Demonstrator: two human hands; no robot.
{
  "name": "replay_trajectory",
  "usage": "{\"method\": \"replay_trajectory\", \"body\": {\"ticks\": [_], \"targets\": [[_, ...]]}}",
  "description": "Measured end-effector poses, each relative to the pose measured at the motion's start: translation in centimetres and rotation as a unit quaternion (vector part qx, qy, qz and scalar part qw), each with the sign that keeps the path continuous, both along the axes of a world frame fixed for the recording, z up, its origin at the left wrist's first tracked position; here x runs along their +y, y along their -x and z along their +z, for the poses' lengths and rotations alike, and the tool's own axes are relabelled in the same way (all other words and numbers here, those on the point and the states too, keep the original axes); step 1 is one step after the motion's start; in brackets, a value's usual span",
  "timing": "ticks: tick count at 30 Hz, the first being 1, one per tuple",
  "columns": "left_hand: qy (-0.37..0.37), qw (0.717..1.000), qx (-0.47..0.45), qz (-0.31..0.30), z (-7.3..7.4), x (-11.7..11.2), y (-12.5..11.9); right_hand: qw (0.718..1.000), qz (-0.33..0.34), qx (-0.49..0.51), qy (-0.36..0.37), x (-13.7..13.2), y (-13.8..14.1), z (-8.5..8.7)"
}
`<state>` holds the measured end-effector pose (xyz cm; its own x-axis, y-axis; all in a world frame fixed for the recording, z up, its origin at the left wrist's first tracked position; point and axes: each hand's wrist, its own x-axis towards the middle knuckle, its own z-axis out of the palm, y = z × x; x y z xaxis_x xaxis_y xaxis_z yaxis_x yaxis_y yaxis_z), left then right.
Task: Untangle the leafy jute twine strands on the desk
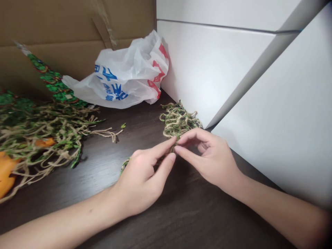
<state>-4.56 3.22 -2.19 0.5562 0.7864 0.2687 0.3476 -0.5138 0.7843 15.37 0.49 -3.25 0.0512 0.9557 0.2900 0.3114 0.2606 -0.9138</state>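
My left hand [145,176] and my right hand [210,155] meet at the middle of the dark wooden surface, their fingertips almost touching. Both pinch a strand of leafy twine garland [178,121], tan cord with small green leaves. Most of the held bit is hidden by the fingers. The garland's bunched part lies just beyond my fingertips, against the white panel. A short end of leafy twine [125,164] shows beside the knuckles of my left hand.
On the left lies a tangled heap of leafy twine [59,124] with orange pieces [6,173] among it. Behind stand a green tinsel cone [52,77], a crumpled white plastic bag [129,69] and cardboard [59,20]. White panels [207,62] rise on the right. A loose leaf [123,126] lies between.
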Motion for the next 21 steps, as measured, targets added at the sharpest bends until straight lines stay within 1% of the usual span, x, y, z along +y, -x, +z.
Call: {"method": "replay_trajectory", "body": {"ticks": [3, 6, 9, 12, 14, 17, 19, 21], "targets": [[-0.01, 1.0, -0.001, 0.024, 0.2, 0.2, -0.1, 0.999, -0.002, -0.04, -0.014, 0.0, 0.0, 0.1], [-0.037, 0.999, 0.012, 0.038, 0.8, 0.7, 0.0, 0.994, 0.01, -0.096, -0.049, -0.2, 0.0, 0.4], [-0.1, 0.994, 0.034, 0.022, 1.3, 1.1, 0.2, 0.987, 0.022, -0.141, -0.08, -0.5, -0.1, 0.7], [-0.159, 0.985, 0.066, -0.004, 1.2, 1.3, 0.3, 0.977, 0.036, -0.186, -0.1, -0.6, -0.2, 0.8], [-0.169, 0.981, 0.092, -0.02, 0.9, 1.4, 0.4, 0.969, 0.052, -0.213, -0.111, -0.7, -0.3, 0.8], [-0.165, 0.978, 0.126, -0.037, 0.5, 1.6, 0.4, 0.961, 0.078, -0.24, -0.116, -1.0, -0.4, 0.7], [-0.168, 0.977, 0.122, -0.039, 0.5, 1.6, 0.4, 0.959, 0.076, -0.244, -0.121, -1.1, -0.3, 0.7], [-0.165, 0.981, 0.103, -0.025, 0.7, 1.5, 0.4, 0.959, 0.055, -0.244, -0.136, -1.2, -0.2, 0.8]]}}
